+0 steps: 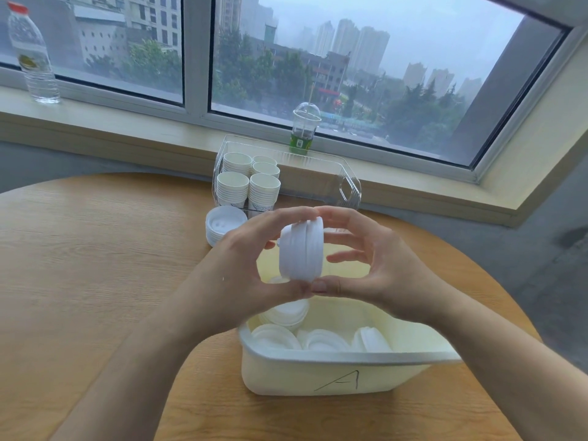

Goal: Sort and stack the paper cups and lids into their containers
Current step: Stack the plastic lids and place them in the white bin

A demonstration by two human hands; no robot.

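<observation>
2 hands (254, 259) (372, 268) gripping lids (302, 249), above bin rim (318, 356)

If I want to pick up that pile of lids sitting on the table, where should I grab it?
Probably grab the pile of lids around its rim, coming from above on the left side. It lies flat on the table, its round edge open there, while the cup stacks crowd it behind and both hands are busy to its right.

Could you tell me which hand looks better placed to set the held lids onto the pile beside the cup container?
Probably the left hand: it grips the lid stack and lies nearer the lid pile.
</observation>
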